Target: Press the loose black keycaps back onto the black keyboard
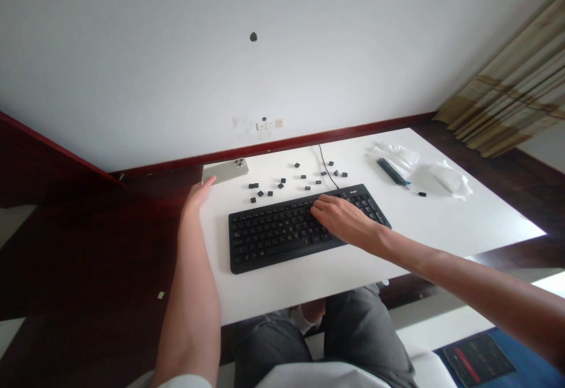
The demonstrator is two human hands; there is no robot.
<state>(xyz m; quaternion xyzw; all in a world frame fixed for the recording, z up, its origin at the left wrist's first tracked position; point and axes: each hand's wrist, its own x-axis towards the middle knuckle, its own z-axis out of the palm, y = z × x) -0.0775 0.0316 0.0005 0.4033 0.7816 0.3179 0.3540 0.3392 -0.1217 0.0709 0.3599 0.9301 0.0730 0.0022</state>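
Observation:
At the far left corner of the table, my left hand (198, 195) has its thumb over the near end of a phone (227, 171), whose camera side faces up. The other fingers of that hand are hidden below. My right hand (338, 215) is on the black keyboard (273, 232), its fingers pinched together over the upper middle keys. Whatever lies between those fingertips is hidden. Several key places show bare where caps are off. Loose black keycaps (282, 183) lie scattered behind the keyboard.
The keyboard cable (327, 167) runs to the back edge of the white table (459, 223). Crumpled clear plastic bags (445, 179) and a dark slim tool or packet (392, 172) lie on the right, with a small black piece (422, 194) beside them.

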